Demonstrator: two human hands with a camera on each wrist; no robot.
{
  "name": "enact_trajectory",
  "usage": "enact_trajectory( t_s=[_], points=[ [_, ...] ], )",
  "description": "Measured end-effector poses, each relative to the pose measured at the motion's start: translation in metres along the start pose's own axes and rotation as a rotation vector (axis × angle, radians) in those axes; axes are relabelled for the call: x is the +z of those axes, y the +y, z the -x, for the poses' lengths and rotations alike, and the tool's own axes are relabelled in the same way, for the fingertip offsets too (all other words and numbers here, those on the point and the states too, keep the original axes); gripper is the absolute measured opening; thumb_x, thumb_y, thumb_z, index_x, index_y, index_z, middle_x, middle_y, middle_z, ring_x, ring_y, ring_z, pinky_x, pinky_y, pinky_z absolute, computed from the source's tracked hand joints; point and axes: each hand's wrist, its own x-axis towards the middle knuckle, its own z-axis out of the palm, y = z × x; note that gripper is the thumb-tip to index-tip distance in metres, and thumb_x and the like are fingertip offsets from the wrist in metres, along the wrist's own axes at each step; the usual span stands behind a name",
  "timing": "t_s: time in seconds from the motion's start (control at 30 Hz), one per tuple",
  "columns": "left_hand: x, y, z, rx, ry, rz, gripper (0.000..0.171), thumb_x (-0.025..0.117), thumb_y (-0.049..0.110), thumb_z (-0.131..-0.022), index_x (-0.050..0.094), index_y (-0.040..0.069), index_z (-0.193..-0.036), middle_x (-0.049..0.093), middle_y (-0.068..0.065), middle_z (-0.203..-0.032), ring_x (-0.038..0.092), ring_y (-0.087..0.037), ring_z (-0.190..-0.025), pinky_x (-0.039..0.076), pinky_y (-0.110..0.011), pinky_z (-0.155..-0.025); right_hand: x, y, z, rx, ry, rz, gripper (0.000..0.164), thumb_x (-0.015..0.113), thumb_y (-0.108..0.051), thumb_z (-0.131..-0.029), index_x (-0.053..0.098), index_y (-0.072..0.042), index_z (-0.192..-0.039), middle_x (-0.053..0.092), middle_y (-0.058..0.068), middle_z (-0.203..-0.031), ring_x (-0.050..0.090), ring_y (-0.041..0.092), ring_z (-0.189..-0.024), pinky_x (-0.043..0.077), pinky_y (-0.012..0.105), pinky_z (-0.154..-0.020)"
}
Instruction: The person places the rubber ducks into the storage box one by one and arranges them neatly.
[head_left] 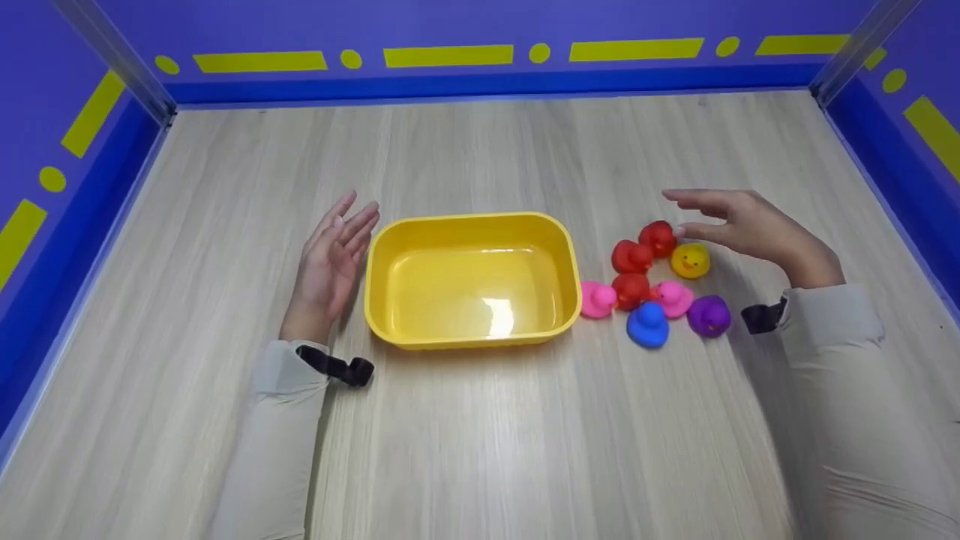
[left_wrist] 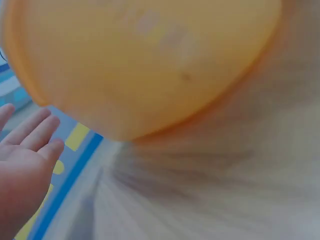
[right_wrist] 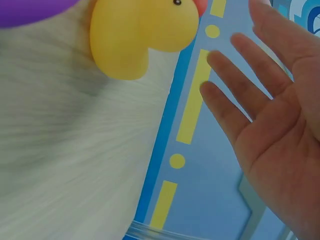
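A yellow plastic basin (head_left: 472,341) stands in the middle of the table, with nothing inside. At its left wall my left hand (head_left: 328,262) is held with fingers extended, holding nothing; the left wrist view shows the palm beside the basin's side (left_wrist: 165,65). To the basin's right lies a cluster of rubber ducks: red ones (head_left: 631,291), pink ones (head_left: 598,300), a blue duck (head_left: 648,325), a purple duck (head_left: 709,316) and a yellow duck (head_left: 690,260). My right hand (head_left: 757,225) hovers with spread fingers by the yellow duck and the farthest red duck (head_left: 658,238), gripping nothing.
Blue-purple walls (head_left: 495,22) with yellow marks border the wooden table (head_left: 480,435) at the back and both sides. Each wrist wears a black strap with a small camera (head_left: 360,371). The nearest pink duck sits right at the basin's right side.
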Motion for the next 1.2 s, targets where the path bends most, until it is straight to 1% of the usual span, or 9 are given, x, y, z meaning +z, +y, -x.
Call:
enact_trajectory(
  t_s=[0.23,0.4,0.47,0.53,0.6,0.67,0.8,0.93,1.2],
  points=[
    [-0.003,-0.011,-0.001,-0.061,0.016,0.079,0.047,0.043,0.02,-0.102,0.037,0.004,-0.146,0.053,-0.015,-0.14,0.052,-0.023,-0.128,0.041,-0.033,-0.11,0.0,0.0,-0.004,0.053,-0.088,0.026,0.052,0.063,-0.032,-0.092,0.052,-0.016,-0.14,0.057,0.016,-0.136,0.054,0.037,-0.122,0.045,0.055,-0.099],
    [-0.004,-0.015,0.001,-0.07,0.035,0.093,0.041,0.042,0.009,-0.1,0.044,-0.002,-0.139,0.058,-0.015,-0.134,0.058,-0.02,-0.12,0.043,-0.031,-0.108,0.002,-0.002,-0.008,0.058,-0.126,0.041,0.041,0.062,-0.023,-0.094,0.058,-0.018,-0.135,0.062,0.014,-0.129,0.059,0.032,-0.114,0.05,0.049,-0.097],
    [-0.004,-0.016,0.001,-0.069,0.037,0.092,0.038,0.043,0.004,-0.099,0.048,-0.004,-0.136,0.059,-0.014,-0.133,0.058,-0.019,-0.12,0.043,-0.03,-0.108,0.002,-0.002,-0.009,0.059,-0.126,0.055,0.039,0.061,-0.018,-0.094,0.059,-0.018,-0.133,0.063,0.014,-0.127,0.06,0.03,-0.11,0.054,0.035,-0.094],
    [-0.004,-0.016,0.001,-0.076,0.034,0.082,0.037,0.043,0.001,-0.098,0.051,-0.004,-0.134,0.06,-0.011,-0.131,0.057,-0.017,-0.12,0.043,-0.029,-0.108,0.002,-0.003,-0.01,0.058,-0.126,0.069,0.039,0.061,-0.012,-0.093,0.06,-0.017,-0.132,0.064,0.015,-0.125,0.061,0.029,-0.107,0.053,0.021,-0.087],
    [-0.003,-0.017,0.001,-0.093,0.036,0.064,0.037,0.044,0.0,-0.097,0.053,-0.002,-0.132,0.061,-0.008,-0.128,0.058,-0.016,-0.118,0.045,-0.028,-0.106,0.003,-0.004,-0.011,0.055,-0.124,0.085,0.04,0.061,-0.008,-0.092,0.061,-0.015,-0.131,0.065,0.014,-0.124,0.061,0.028,-0.106,0.05,0.015,-0.082],
    [-0.004,-0.017,0.001,-0.114,0.038,0.045,0.038,0.044,-0.001,-0.096,0.052,-0.002,-0.134,0.062,-0.004,-0.126,0.059,-0.015,-0.116,0.046,-0.027,-0.105,0.004,-0.004,-0.013,0.052,-0.13,0.088,0.04,0.061,-0.005,-0.091,0.062,-0.014,-0.13,0.064,0.014,-0.125,0.06,0.028,-0.108,0.053,0.023,-0.087],
    [-0.004,-0.017,0.001,-0.132,0.036,0.033,0.042,0.045,0.001,-0.097,0.045,-0.005,-0.138,0.061,-0.002,-0.126,0.059,-0.014,-0.115,0.046,-0.028,-0.105,0.007,-0.006,-0.016,0.053,-0.139,0.087,0.038,0.061,-0.001,-0.091,0.065,-0.013,-0.126,0.064,0.015,-0.123,0.059,0.031,-0.11,0.051,0.051,-0.095],
    [-0.004,-0.018,0.001,-0.114,0.013,0.045,0.044,0.047,0.001,-0.097,0.042,-0.006,-0.139,0.062,-0.003,-0.127,0.059,-0.015,-0.117,0.046,-0.028,-0.104,0.008,-0.008,-0.018,0.061,-0.132,0.103,0.036,0.061,0.0,-0.09,0.067,-0.013,-0.122,0.066,0.015,-0.119,0.061,0.03,-0.105,0.053,0.05,-0.093],
    [-0.006,-0.025,0.002,-0.072,-0.019,0.071,0.04,0.048,0.0,-0.096,0.047,-0.008,-0.135,0.065,-0.005,-0.124,0.061,-0.017,-0.115,0.049,-0.028,-0.101,0.01,-0.008,-0.021,0.021,-0.114,0.147,0.032,0.063,0.0,-0.089,0.069,-0.012,-0.118,0.068,0.012,-0.113,0.063,0.025,-0.098,0.055,0.046,-0.089]
  ],
)
